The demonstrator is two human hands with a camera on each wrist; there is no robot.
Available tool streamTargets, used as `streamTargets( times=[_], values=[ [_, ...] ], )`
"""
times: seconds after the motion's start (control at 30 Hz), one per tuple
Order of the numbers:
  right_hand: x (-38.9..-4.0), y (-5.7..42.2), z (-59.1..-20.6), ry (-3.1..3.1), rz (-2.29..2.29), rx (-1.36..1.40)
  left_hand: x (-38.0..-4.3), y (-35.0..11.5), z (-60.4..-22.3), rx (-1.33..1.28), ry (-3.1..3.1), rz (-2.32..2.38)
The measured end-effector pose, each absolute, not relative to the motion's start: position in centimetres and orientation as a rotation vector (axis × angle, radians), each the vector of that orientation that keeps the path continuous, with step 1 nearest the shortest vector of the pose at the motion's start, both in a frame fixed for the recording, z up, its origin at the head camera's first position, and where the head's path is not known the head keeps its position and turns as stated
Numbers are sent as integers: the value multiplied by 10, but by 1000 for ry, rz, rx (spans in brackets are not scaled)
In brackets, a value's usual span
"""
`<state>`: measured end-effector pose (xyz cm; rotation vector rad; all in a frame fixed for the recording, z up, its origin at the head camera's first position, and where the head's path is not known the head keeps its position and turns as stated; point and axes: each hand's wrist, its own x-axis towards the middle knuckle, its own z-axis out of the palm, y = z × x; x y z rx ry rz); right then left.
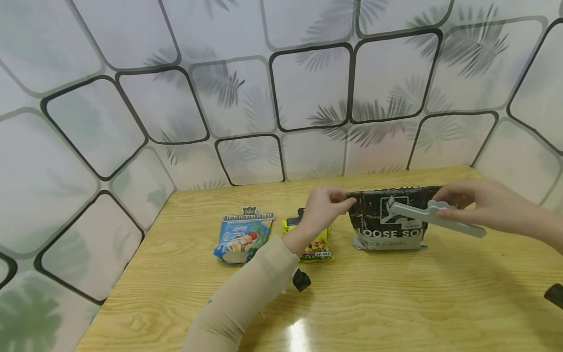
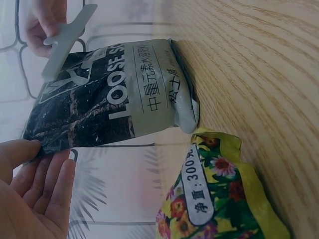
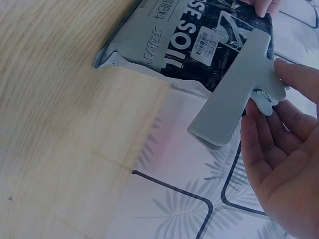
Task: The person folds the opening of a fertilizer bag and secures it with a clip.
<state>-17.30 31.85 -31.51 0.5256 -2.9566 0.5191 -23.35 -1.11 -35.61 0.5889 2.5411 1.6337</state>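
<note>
A black and grey bag [image 1: 374, 217] printed LOOSE SOIL stands upright on the table. Its top left corner is pinched between the thumb and fingers of my left hand [image 1: 322, 211]. My right hand [image 1: 486, 201] holds a pale grey-green bag clip [image 1: 457, 224] by its scalloped grip. In the head view, the long bar of this clip crosses in front of the bag's upper right part. The right wrist view shows the thumb on one side of the clip's grip [image 3: 271, 82] and fingers on the other. Whether the clip touches the bag I cannot tell.
Left of the soil bag lies a yellow flowered bag [image 1: 320, 248] with a dark clip on top, partly behind my left arm. Farther left is a blue food bag [image 1: 241, 239] under a piano-keyboard clip [image 1: 249, 216]. A patterned wall [image 1: 314, 93] rises behind the wooden table [image 1: 378, 303].
</note>
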Motion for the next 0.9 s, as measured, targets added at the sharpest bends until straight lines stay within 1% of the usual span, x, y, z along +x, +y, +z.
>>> streamTargets(
  times=[0.57,0.9],
  values=[
    [-176,300,-303,-2888,503,588,-231,-12,-355,637,2537,1666],
    [-178,289,-297,-2737,475,736,-234,-11,-357,636,2531,1669]
  ],
)
